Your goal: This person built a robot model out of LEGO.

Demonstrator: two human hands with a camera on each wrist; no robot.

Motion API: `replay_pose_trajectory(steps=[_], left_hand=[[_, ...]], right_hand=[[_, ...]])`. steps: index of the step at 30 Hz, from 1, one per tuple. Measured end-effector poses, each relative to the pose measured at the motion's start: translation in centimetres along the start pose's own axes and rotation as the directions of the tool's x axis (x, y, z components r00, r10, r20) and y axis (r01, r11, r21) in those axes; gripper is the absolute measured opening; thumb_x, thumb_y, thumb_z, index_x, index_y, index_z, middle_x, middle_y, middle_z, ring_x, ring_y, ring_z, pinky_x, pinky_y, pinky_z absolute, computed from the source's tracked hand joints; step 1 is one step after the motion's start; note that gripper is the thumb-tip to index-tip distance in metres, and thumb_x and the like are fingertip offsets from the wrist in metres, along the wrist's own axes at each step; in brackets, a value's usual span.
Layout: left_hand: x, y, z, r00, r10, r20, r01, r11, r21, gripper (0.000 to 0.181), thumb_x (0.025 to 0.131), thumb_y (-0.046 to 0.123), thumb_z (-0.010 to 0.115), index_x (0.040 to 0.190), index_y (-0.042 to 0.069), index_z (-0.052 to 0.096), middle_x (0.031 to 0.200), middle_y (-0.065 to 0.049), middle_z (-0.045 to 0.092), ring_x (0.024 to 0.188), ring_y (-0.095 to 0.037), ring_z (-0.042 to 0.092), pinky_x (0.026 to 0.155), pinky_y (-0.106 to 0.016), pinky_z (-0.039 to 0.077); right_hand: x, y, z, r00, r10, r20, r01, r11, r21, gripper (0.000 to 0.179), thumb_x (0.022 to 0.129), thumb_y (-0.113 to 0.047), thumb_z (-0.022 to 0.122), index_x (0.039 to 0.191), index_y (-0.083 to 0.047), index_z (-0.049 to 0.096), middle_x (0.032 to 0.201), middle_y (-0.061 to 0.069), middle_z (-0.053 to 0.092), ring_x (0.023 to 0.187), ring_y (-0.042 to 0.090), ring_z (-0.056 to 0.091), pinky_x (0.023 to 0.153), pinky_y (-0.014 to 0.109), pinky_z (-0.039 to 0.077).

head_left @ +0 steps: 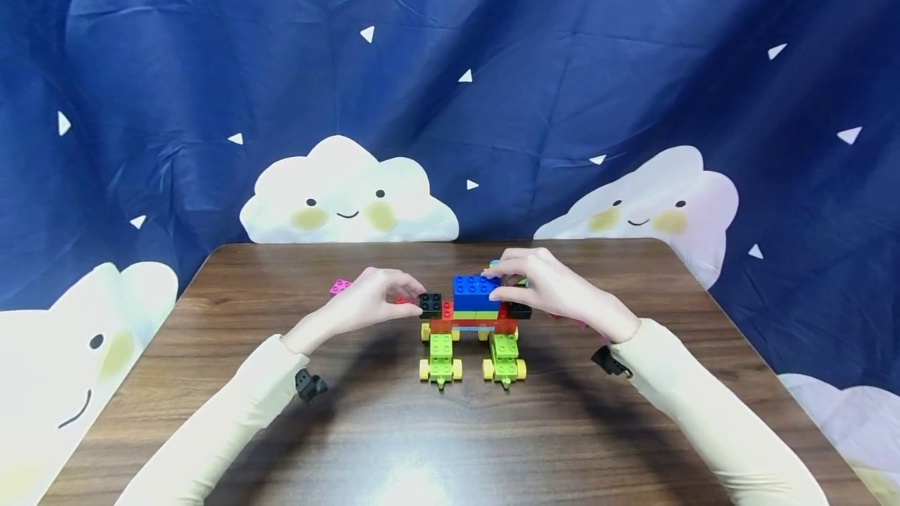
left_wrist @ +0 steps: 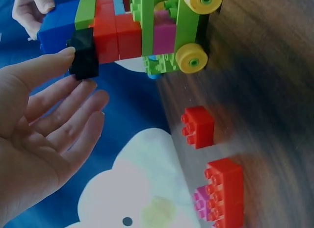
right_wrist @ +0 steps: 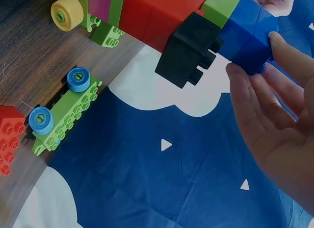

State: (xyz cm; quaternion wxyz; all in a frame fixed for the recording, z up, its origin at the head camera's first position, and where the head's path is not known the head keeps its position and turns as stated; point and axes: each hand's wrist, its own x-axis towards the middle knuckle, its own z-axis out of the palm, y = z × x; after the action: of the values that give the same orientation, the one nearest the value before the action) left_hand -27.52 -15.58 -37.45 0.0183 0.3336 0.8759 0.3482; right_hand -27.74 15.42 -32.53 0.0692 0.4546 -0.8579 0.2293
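Observation:
A toy-brick build (head_left: 474, 326) stands on lime-green wheeled bases (head_left: 441, 358) with yellow wheels. Stacked blue bricks (head_left: 476, 297) top its centre, over a lime brick and red bricks (left_wrist: 117, 37). One black brick (left_wrist: 84, 54) juts from the left side, another black brick (right_wrist: 189, 49) from the right. My left hand (head_left: 376, 297) has its thumb and index finger at the left black brick's edges, pinching it, the other fingers loosely spread. With thumb and fingertips, my right hand (head_left: 544, 281) pinches the upper blue brick on its right side.
Behind the left hand lie red bricks (left_wrist: 198, 127) and a pink brick (head_left: 341, 286). A lime wheeled base (right_wrist: 66, 110) with blue wheels sits beyond the build, near red bricks (right_wrist: 9, 137). A blue cloud-patterned cloth (head_left: 492, 100) hangs behind the wooden table (head_left: 316, 443).

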Motion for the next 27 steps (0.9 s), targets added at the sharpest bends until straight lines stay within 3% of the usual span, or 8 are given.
replay_pose_trajectory(steps=[12,20,24,27], left_hand=[[0.4,0.0,-0.2,1.000,-0.013,0.027,0.014,1.000,-0.018,0.030,0.083,0.017,0.080,0.111,0.007,0.072,0.103,-0.009,0.076,0.095,-0.021,0.073,0.086,-0.043,0.059],[0.0,-0.3,0.3,1.000,0.002,-0.007,-0.002,1.000,-0.031,0.030,0.084,0.018,0.079,0.112,0.008,0.071,0.102,-0.007,0.076,0.093,-0.017,0.072,0.087,-0.046,0.059],[-0.7,-0.8,-0.3,0.999,-0.023,-0.032,0.021,0.999,-0.047,0.035,0.085,0.020,0.078,0.117,0.009,0.069,0.110,-0.007,0.075,0.099,-0.022,0.072,0.087,-0.043,0.059],[-1.6,-1.8,-1.2,0.995,-0.047,-0.086,0.044,0.998,-0.037,0.037,0.086,0.023,0.077,0.119,0.010,0.069,0.115,-0.006,0.074,0.103,-0.026,0.071,0.088,-0.044,0.058]], right_hand=[[-0.1,0.1,0.0,1.000,0.004,0.003,-0.004,1.000,0.007,0.029,0.085,-0.019,0.077,0.111,-0.007,0.075,0.092,0.002,0.070,0.071,0.006,0.054,0.061,0.021,0.048],[-0.2,0.3,0.0,1.000,0.018,0.001,-0.018,1.000,0.010,0.030,0.085,-0.020,0.077,0.112,-0.008,0.074,0.093,0.001,0.070,0.073,0.005,0.056,0.061,0.026,0.051],[-0.1,0.4,0.0,1.000,0.017,-0.001,-0.017,1.000,0.013,0.029,0.085,-0.019,0.078,0.111,-0.008,0.074,0.093,0.001,0.070,0.073,0.005,0.057,0.062,0.031,0.053],[0.0,0.4,0.1,1.000,0.024,0.009,-0.025,1.000,0.020,0.029,0.085,-0.019,0.077,0.112,-0.008,0.074,0.093,0.001,0.070,0.074,0.006,0.059,0.065,0.032,0.055]])
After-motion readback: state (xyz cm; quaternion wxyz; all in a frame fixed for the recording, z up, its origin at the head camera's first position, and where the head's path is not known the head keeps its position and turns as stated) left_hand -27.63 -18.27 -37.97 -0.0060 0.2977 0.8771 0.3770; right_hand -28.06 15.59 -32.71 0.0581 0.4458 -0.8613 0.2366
